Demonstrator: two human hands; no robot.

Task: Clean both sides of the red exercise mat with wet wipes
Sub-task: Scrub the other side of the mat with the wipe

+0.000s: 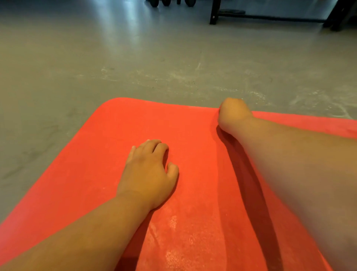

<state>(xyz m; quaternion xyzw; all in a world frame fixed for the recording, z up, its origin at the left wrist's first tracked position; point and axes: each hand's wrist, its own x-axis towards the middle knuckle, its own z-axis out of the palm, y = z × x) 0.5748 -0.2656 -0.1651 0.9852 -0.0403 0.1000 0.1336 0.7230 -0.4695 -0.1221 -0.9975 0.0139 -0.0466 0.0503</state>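
L hand (148,172) on red mat (81,174); R hand (234,114) at far edge.

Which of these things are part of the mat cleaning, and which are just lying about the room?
Part of the job:
- red mat
- left hand, resting on the mat
- right hand, at the mat's far edge, fingers hidden

Just lying about:
- grey floor
- black frame, far right
- dark round things at the top edge, too cut off to name

Place: a gym or workout room.
Floor: smooth grey floor (135,58), scuffed.
Near: red mat (87,154) lying flat.
Far: black metal frame (214,13); dark round shapes (154,2), blurred.
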